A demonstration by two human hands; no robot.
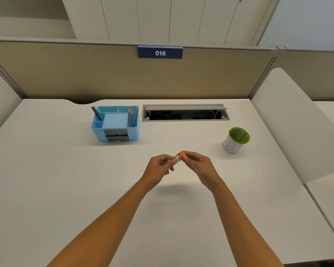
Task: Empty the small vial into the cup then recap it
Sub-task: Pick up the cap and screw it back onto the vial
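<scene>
**Tiny Vial, Tricky Cap**

I am at a big white desk (66, 189). At the back sits a blue desk organizer (115, 123) with pencils in it. Off to my right stands the cup (236, 140), white with a green rim, well apart from my hands.

My left hand (158, 167) is pinched shut around the small clear vial (176, 157), held up over the desk. My right hand (198, 163) has its fingertips closed tight on the orange cap (182, 154).

I think I am working on the cap. If I pull too hard, the vial could jerk and spill before it is over the cup. The little cap could also slip and roll away.
</scene>
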